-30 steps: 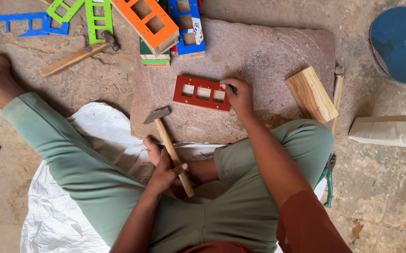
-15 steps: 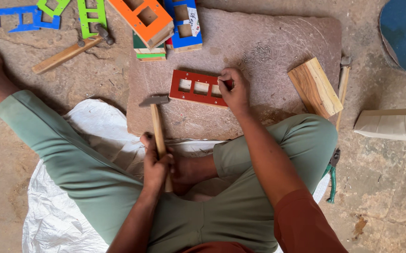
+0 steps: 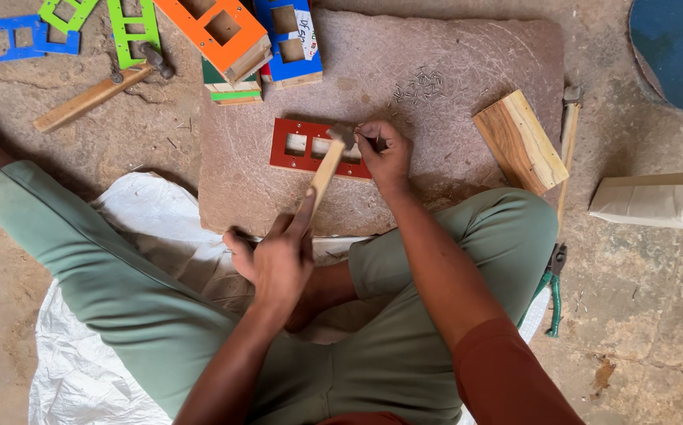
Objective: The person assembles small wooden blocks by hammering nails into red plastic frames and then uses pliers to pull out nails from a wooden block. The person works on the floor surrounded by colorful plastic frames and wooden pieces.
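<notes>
One head-worn view looks steeply down from close above; it faces the stone slab beyond the crossed legs.

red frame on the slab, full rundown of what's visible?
The red frame is a flat rectangular panel, apparently painted wood, with rectangular cutouts in a row. It lies flat on the stone slab. The right hand pinches at its right end; the hammer in the left hand crosses over it.
</notes>
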